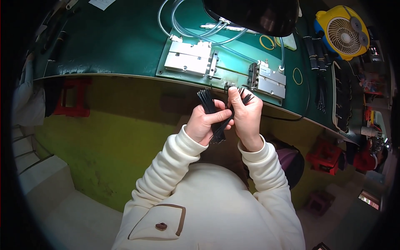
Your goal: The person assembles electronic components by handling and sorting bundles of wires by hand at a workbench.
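Observation:
My left hand [203,122] is closed around a thick bundle of short black wires [205,99], whose ends fan out above and below the fingers. Close beside it, my right hand [248,115] pinches a few more black wires [248,99] between thumb and fingers. Both hands are just in front of the bench edge, at the middle of a clamping fixture [227,77]. The fixture has a silver block [188,57] on its left and another silver block [271,82] on its right. Where the right thumb meets the fixture, the wire tips are partly hidden.
Clear air hoses [177,21] loop behind the fixture on the green bench top [104,41]. A dark lamp head [254,14] hangs over the back. Rubber bands [297,76], bundled black wires [321,93] and a yellow-blue fan [345,35] are at right. Red stools [74,98] stand below.

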Demonstrator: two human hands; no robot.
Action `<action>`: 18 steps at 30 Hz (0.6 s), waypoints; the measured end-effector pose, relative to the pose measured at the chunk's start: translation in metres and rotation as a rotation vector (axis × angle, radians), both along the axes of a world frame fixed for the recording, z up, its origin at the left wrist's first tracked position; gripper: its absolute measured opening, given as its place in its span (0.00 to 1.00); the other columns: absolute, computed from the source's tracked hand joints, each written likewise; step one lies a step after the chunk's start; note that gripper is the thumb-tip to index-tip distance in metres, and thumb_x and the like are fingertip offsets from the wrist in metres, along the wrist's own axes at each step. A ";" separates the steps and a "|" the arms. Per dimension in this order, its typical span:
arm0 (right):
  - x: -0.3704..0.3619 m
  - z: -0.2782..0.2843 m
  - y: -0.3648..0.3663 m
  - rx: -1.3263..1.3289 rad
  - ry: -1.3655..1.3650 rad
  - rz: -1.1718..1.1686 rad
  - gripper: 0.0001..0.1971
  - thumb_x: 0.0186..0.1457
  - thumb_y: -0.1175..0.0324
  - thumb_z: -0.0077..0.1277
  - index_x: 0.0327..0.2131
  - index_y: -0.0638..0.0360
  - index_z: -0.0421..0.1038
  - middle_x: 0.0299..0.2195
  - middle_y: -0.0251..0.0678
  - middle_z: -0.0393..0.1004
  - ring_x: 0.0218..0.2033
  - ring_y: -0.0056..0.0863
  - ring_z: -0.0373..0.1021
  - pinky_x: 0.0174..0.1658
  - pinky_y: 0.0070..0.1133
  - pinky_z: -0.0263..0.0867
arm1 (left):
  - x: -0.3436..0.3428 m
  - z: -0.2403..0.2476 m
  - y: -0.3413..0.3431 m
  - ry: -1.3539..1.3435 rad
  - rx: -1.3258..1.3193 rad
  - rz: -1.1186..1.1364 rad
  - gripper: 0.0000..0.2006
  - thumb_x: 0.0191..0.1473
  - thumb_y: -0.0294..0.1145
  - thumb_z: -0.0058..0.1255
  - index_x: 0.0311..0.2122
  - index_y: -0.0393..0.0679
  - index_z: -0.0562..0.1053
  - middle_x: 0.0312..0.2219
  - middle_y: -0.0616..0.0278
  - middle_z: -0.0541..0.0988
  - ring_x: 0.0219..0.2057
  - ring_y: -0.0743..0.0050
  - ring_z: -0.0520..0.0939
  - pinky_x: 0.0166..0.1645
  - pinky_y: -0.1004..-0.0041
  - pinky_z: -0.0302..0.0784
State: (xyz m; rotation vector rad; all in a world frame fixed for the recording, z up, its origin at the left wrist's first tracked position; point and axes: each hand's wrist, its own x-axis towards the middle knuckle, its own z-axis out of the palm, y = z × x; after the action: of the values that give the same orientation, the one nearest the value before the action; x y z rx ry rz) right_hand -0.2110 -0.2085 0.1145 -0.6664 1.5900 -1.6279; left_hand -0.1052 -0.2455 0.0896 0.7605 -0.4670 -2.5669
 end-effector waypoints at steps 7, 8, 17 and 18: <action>0.009 0.009 0.000 -0.008 0.046 -0.010 0.10 0.48 0.69 0.44 0.22 0.66 0.69 0.08 0.26 0.62 0.06 0.09 0.55 0.08 0.09 0.48 | 0.004 -0.001 0.002 -0.008 -0.020 -0.002 0.06 0.41 0.22 0.49 0.27 0.39 0.66 0.20 0.62 0.71 0.21 0.75 0.75 0.24 0.80 0.72; 0.008 0.009 0.000 -0.008 0.047 -0.011 0.10 0.48 0.69 0.44 0.22 0.66 0.69 0.08 0.26 0.62 0.06 0.09 0.55 0.08 0.09 0.48 | 0.003 0.000 0.003 -0.008 -0.021 -0.002 0.06 0.41 0.22 0.49 0.27 0.39 0.66 0.20 0.62 0.71 0.21 0.75 0.75 0.24 0.80 0.72; 0.003 -0.001 -0.003 0.001 0.008 -0.013 0.11 0.48 0.69 0.44 0.20 0.66 0.70 0.08 0.26 0.62 0.07 0.09 0.54 0.09 0.10 0.48 | 0.000 0.001 0.003 -0.026 -0.017 0.030 0.06 0.41 0.22 0.50 0.27 0.39 0.66 0.20 0.62 0.71 0.21 0.74 0.75 0.24 0.80 0.72; 0.001 -0.003 -0.003 -0.006 0.022 -0.012 0.11 0.48 0.68 0.44 0.20 0.66 0.70 0.08 0.26 0.62 0.07 0.08 0.54 0.09 0.10 0.48 | 0.000 0.002 0.003 -0.028 -0.019 0.030 0.07 0.41 0.22 0.50 0.27 0.39 0.66 0.20 0.62 0.71 0.21 0.74 0.75 0.25 0.79 0.72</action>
State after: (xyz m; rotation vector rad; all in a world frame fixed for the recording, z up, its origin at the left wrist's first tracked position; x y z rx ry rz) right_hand -0.2096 -0.2119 0.1115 -0.6816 1.6087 -1.6399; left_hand -0.1053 -0.2427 0.0914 0.7922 -0.4845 -2.5239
